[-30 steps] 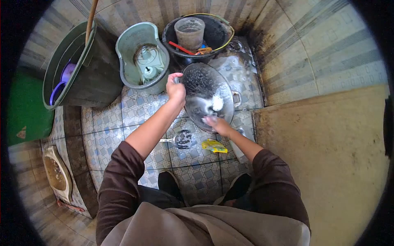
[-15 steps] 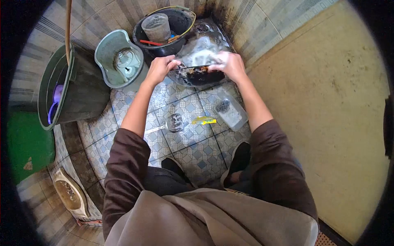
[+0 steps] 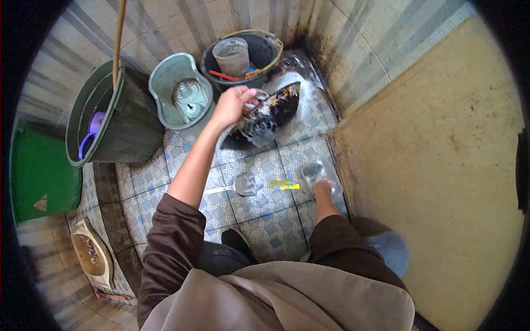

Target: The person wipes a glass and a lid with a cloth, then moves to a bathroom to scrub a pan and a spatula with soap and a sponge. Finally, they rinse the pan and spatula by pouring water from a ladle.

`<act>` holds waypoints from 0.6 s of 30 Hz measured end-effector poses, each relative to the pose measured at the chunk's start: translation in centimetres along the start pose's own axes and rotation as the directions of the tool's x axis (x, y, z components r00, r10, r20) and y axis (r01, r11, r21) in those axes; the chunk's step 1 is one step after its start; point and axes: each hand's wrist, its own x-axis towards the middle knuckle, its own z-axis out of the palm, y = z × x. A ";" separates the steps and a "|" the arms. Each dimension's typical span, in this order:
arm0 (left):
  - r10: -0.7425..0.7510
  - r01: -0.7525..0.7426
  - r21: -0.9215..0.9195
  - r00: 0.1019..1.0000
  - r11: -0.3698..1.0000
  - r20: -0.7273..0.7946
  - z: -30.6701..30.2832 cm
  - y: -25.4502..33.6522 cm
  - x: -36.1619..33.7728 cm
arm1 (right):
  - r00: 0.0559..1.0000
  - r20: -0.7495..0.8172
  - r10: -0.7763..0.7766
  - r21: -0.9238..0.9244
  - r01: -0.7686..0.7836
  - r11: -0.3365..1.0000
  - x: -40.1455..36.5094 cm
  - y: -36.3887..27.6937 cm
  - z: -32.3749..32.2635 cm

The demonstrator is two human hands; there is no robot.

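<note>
A blackened, soapy wok point(image 3: 265, 113) is tipped on its edge on the wet tiled floor point(image 3: 265, 220), its sooty underside towards me. My left hand point(image 3: 234, 105) grips its near rim and holds it up. Down at the right, my right hand point(image 3: 323, 187) rests on a small clear container point(image 3: 316, 172) with a dark scrubber in it; what the fingers hold I cannot make out. A metal ladle point(image 3: 243, 185) and a yellow sachet point(image 3: 284, 185) lie on the tiles between my arms.
A black bucket point(image 3: 259, 52) with a plastic cup point(image 3: 232, 55) and utensils stands at the back. Beside it sits a pale green basin point(image 3: 174, 83), and a large dark green bin point(image 3: 118, 132) with a wooden stick. A raised concrete step point(image 3: 430, 165) fills the right.
My right hand has let go of the wok and dropped to the container on the floor. The wok, earlier held in both hands, now stands tilted in my left hand alone.
</note>
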 end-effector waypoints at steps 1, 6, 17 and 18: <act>-0.034 0.036 -0.070 0.999 0.997 0.028 -0.1 0.4 -0.3 | 0.986 -0.106 0.129 0.119 -0.116 0.986 4.3 0.5 3.1; -0.098 0.104 -0.429 0.995 0.897 0.038 0.1 0.8 -1.1 | 0.980 0.138 -0.145 0.513 0.055 0.857 5.9 2.9 -2.8; 0.049 -0.120 -0.500 0.987 0.858 -0.153 3.1 3.6 -2.5 | 0.383 -0.792 -0.475 0.102 0.851 0.516 -17.8 -19.7 -24.7; 0.024 -0.124 -0.508 0.980 0.853 -0.200 2.8 3.3 -2.2 | 0.345 -0.855 -0.388 0.160 0.886 0.435 -18.8 -19.7 -23.3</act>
